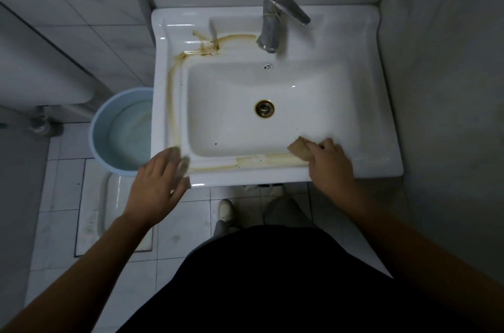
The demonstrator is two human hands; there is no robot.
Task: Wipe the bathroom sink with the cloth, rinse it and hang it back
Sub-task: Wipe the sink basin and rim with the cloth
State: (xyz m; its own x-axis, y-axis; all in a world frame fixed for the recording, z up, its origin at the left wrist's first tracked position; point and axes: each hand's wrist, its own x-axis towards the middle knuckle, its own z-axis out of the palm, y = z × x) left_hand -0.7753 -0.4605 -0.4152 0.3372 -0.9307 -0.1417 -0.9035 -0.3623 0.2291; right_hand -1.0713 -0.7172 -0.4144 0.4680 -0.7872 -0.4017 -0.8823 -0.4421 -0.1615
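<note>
Cloth (298,151), a brownish wad gripped by the right hand (328,160) with curled fingers, sits on the sink (368,114) rim, near-right of the drain (264,108). The left hand (161,180), fingers straight and empty, is at the rim near-left of the drain. Wiping seems under way; next, drag the cloth leftward along the brown stain (173,98).

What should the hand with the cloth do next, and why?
Probably slide the cloth leftward along the front rim of the sink. The right hand grips it at the right end of a brown streak, which runs left along that rim toward the open left hand, then up the left rim toward the tap. With that grime showing, the wiping looks unfinished.
</note>
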